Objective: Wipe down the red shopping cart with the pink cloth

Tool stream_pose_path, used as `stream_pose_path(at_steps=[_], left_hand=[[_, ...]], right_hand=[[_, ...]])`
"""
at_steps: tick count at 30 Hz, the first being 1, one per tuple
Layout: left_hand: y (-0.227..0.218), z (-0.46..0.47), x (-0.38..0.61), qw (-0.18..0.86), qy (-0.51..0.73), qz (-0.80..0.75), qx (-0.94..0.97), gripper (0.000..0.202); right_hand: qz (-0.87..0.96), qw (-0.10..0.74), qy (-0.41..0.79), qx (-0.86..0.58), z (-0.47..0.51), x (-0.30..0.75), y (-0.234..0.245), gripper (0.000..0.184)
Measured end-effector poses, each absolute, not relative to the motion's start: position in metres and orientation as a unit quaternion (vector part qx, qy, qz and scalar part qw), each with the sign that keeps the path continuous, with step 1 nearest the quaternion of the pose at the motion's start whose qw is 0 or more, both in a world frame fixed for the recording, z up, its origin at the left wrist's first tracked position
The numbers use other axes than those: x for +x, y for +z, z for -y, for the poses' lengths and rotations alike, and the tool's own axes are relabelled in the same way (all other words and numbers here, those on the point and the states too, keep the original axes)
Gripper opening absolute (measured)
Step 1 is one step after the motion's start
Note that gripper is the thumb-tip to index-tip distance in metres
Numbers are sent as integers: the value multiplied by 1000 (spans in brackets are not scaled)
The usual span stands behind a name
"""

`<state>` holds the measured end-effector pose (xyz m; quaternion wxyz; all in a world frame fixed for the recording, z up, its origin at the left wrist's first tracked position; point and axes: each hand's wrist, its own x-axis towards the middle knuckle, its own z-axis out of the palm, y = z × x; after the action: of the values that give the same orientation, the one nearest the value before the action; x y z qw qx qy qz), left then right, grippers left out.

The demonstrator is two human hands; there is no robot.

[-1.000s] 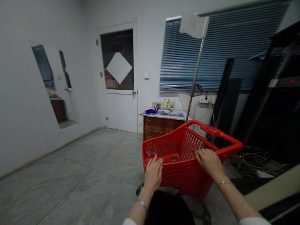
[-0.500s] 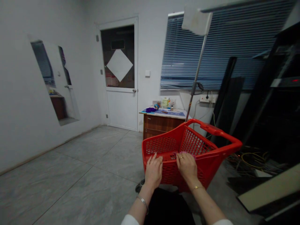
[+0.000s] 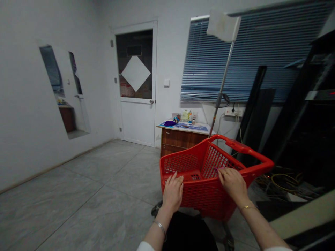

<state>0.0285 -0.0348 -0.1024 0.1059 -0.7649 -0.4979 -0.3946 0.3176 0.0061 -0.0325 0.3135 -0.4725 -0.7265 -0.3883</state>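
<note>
A red plastic shopping cart (image 3: 202, 195) with perforated walls stands before the right front corner of a white-topped wooden surface (image 3: 183, 131). The left hand (image 3: 172, 191) lies open, fingers loosely extended over the cart's near rim, toward its left corner. Farther right, the right hand (image 3: 233, 183) curls closed around 1 mostly hidden pinkish-purple item (image 3: 221, 168) at that rim.

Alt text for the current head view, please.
A person's left hand is at the near side of a red shopping cart; the right hand, something pink beside it, is nearer the handle. Behind are a wooden cabinet, a white door and blinds.
</note>
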Motion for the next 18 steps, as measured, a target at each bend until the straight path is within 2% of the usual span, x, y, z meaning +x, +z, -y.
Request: stream_pose_path(at_steps=[6, 18], left_hand=[[-104, 34, 29, 105, -390, 504, -763, 36], [-106, 32, 29, 136, -379, 501, -766, 39]], right_hand=[[668, 302, -422, -534, -17, 339, -23, 25], [721, 400, -336, -455, 15, 183, -73, 17]])
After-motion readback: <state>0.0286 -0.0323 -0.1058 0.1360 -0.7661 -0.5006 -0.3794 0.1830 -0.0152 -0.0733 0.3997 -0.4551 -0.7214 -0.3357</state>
